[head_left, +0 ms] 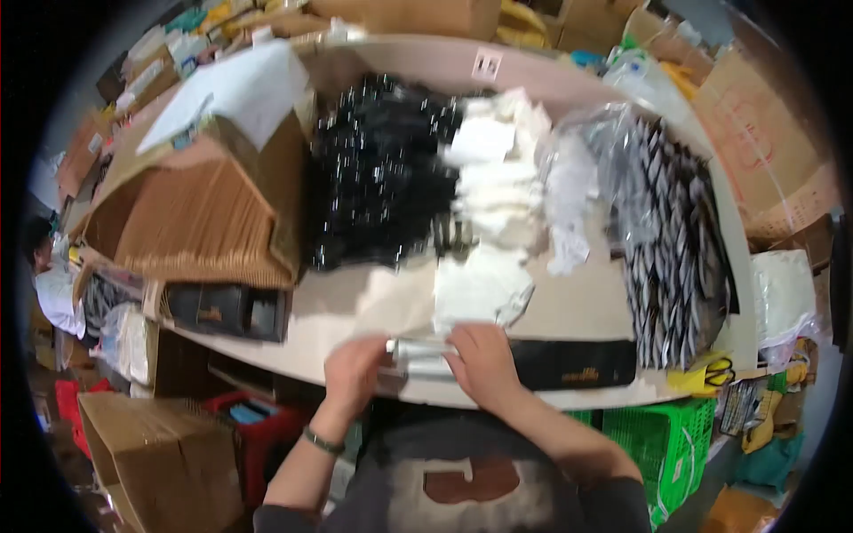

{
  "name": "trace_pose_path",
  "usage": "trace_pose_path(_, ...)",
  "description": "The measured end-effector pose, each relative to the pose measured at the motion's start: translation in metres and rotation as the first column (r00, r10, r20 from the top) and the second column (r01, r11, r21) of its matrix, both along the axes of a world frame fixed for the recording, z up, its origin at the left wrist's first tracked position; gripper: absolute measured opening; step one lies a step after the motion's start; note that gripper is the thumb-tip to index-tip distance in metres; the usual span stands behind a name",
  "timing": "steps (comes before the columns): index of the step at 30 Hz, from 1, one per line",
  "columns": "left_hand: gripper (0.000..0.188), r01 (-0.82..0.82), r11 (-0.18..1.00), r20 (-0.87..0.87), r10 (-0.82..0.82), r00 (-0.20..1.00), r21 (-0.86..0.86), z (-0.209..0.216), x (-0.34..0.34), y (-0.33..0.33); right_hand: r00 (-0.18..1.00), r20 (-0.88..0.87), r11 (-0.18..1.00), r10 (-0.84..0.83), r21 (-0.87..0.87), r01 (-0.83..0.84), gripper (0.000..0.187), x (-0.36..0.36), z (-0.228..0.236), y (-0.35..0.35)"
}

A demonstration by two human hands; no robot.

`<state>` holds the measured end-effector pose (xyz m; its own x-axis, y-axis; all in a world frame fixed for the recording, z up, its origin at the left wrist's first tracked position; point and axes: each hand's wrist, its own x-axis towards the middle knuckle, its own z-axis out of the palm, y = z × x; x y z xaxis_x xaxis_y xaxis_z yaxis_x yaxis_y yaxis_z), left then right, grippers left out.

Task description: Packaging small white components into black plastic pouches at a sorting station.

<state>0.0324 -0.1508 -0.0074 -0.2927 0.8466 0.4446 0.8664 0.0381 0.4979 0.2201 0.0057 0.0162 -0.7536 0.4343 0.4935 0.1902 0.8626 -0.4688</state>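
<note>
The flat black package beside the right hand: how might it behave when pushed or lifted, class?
The flat black package is probably fairly stiff, since its edges look straight. Lying flat on the table, it seems unlikely to roll or tip. It may be light, looking thin for its length.

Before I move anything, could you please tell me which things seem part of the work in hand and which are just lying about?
Likely in use:
- pale strip, held between the left hand and right hand
- flat black case beside the right hand
- white pile
- glossy black pile

Probably just lying about:
- green crate
- cardboard box below the table
- large carton, upper right
</note>
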Motion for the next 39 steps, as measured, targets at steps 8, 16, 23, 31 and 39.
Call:
trace_pose_path(8, 0.026, 0.459, 0.853, -0.068, -0.488, 0.870, -0.249, 0.019, -0.044, 0.025, 0.918, 0.235, 0.911, 0.319, 0.191, -0.365, 0.042, 0.035, -0.062, -0.004)
trace_pose_path(16, 0.019, -0.555, 0.784, -0.342, 0.459, 0.820, -0.278, 0.088, -0.250, 0.006, 0.906, 0.321, 0.894, 0.277, 0.260, -0.365, 0.041, 0.041, -0.044, -0.010)
trace_pose_path(23, 0.011, -0.649, 0.761, -0.427, 0.591, 0.684, 0.013, 0.112, -0.245, 0.010, 0.887, 0.364, 0.938, 0.285, 0.085, -0.336, 0.050, 0.059, -0.037, 0.000)
trace_pose_path(31, 0.014, -0.474, 0.869, 0.886, 0.099, 0.452, 0.144, 0.018, -0.115, -0.055, 0.927, 0.258, 0.963, 0.271, -0.071, -0.262, 0.044, 0.059, -0.014, 0.019)
trace_pose_path(39, 0.010, 0.080, 0.921, 0.416, 0.093, 0.904, -0.382, 0.004, -0.053, -0.021, 0.953, 0.234, 0.972, 0.195, 0.082, -0.219, 0.039, 0.071, -0.029, 0.012)
